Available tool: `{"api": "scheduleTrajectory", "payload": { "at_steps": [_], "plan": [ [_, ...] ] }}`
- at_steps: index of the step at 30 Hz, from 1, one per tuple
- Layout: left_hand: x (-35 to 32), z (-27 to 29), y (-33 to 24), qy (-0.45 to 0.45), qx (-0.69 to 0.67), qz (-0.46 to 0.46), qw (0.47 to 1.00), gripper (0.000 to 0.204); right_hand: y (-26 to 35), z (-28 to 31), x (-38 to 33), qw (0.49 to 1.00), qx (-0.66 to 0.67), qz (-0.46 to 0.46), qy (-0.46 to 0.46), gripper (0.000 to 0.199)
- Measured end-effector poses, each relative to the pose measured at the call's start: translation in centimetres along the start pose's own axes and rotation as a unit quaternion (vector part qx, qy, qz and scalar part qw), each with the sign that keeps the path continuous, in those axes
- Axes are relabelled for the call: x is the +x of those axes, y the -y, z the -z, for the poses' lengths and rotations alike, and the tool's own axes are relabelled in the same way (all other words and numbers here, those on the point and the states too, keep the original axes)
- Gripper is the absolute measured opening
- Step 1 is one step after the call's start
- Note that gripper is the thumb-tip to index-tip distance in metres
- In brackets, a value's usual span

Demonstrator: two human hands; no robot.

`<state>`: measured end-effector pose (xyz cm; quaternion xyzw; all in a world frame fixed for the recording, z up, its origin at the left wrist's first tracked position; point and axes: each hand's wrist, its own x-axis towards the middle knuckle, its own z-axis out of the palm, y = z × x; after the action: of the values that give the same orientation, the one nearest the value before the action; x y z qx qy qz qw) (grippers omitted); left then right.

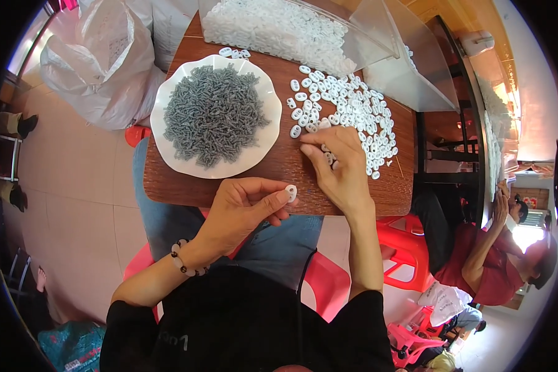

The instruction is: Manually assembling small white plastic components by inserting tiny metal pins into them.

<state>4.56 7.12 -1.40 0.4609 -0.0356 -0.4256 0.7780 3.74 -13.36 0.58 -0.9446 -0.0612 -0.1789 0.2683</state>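
My left hand pinches a small white oval plastic piece with two holes between thumb and fingers, just off the table's near edge. Between the plate and the loose white pieces, my right hand is bent low over the table, thumb and forefinger tips close together. Whatever they hold, if anything, is too small to make out. A few white pieces show in the gap below its fingers. To the left, a white scalloped plate carries a heap of small grey spring-like parts.
A clear bin full of white pieces stands at the table's far side. White sacks lie at the far left. On the right, a person in a red shirt sits by a red stool and another table.
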Motion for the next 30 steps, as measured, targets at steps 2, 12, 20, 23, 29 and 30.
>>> {"api": "scheduleTrajectory", "payload": {
  "at_steps": [2,12,20,23,29,30],
  "plan": [
    [-0.1,0.2,0.0,-0.004,-0.003,-0.002,1.0,0.022,1.2,0.8,-0.8,0.998,0.054,-0.017,0.017,0.016],
    [-0.4,0.5,0.7,0.018,-0.053,0.013,0.998,0.025,3.6,1.0,-3.5,0.981,0.182,-0.006,0.073,0.025],
    [-0.5,0.0,0.4,0.0,0.015,0.039,0.999,0.016,3.0,2.2,-3.9,0.975,0.198,-0.022,0.1,0.022],
    [-0.6,0.1,0.1,-0.027,0.023,0.049,0.998,0.014,0.9,2.8,-4.9,0.976,0.18,-0.098,0.073,0.018],
    [-0.9,-0.5,-0.3,-0.002,0.082,0.003,0.997,0.011,-2.1,6.0,-5.6,0.976,0.042,-0.211,-0.006,0.013],
    [-1.0,-0.6,-0.2,-0.004,0.082,0.003,0.997,0.011,-2.3,5.9,-5.4,0.977,0.045,-0.21,-0.004,0.013]
  ]
}}
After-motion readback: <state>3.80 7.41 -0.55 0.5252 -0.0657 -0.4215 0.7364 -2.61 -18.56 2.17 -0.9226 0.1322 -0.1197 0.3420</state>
